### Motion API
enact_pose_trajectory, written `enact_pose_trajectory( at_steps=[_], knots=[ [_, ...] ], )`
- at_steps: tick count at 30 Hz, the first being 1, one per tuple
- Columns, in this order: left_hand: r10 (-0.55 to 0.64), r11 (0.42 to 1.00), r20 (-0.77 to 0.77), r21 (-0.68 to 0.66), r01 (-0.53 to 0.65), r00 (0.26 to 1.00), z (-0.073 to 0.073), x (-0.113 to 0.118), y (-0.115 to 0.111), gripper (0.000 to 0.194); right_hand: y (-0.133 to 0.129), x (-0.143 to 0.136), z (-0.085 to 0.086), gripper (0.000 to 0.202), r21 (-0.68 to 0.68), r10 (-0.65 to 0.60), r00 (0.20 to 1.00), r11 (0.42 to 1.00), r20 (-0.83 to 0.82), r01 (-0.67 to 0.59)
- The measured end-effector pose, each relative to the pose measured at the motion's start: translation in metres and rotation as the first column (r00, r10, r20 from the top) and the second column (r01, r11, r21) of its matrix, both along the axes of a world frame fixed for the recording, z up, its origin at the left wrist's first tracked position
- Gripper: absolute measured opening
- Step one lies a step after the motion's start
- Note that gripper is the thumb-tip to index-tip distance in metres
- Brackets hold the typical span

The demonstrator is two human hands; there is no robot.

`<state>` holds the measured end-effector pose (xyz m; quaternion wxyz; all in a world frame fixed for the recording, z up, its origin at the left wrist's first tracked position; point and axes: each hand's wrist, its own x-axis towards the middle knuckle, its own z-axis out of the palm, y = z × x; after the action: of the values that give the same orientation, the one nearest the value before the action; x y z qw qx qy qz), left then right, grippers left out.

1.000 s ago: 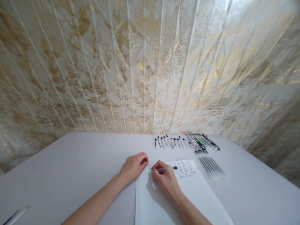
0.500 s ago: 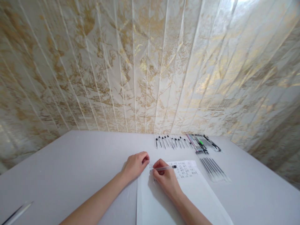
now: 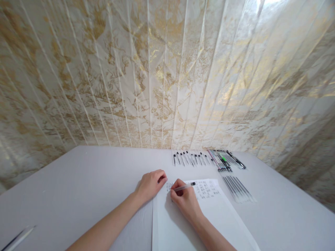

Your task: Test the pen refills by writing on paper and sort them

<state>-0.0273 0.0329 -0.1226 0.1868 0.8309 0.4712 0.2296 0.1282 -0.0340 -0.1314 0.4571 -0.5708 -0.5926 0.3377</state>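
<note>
My right hand (image 3: 184, 196) is closed round a clear pen (image 3: 186, 186) with a black end, which points up and to the right. It rests on a white sheet of paper (image 3: 206, 219) that carries rows of dark handwriting near its top. At the sheet's upper left corner, my left hand (image 3: 152, 183) lies on its side with the fingers curled in. Nothing shows inside those curled fingers.
Behind the paper, several black-capped pens (image 3: 192, 159) stand in a row, beside a bundle of pens (image 3: 225, 160). Several grey refills (image 3: 238, 188) lie right of the paper. Two slim pens (image 3: 22, 238) are at the table's (image 3: 78, 195) near left, and a patterned curtain (image 3: 157, 76) hangs behind.
The pen in my right hand has tilted, its black end now slightly higher and further left. My left hand has hardly moved.
</note>
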Motion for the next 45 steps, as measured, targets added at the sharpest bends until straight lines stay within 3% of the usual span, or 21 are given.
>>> enact_pose_trajectory(
  at_steps=[11,45],
  knots=[
    [-0.016,1.000,-0.011,0.014,0.017,1.000,-0.0011,0.0001,0.0006,0.017,0.0027,0.0013,-0.0068,0.007,-0.009,0.006,0.999,1.000,0.037,-0.006],
    [-0.023,0.998,-0.021,0.050,0.024,1.000,-0.0042,-0.0002,0.0015,0.016,0.0024,0.0013,-0.0022,0.006,-0.016,-0.006,0.999,1.000,0.039,0.007]
  ],
)
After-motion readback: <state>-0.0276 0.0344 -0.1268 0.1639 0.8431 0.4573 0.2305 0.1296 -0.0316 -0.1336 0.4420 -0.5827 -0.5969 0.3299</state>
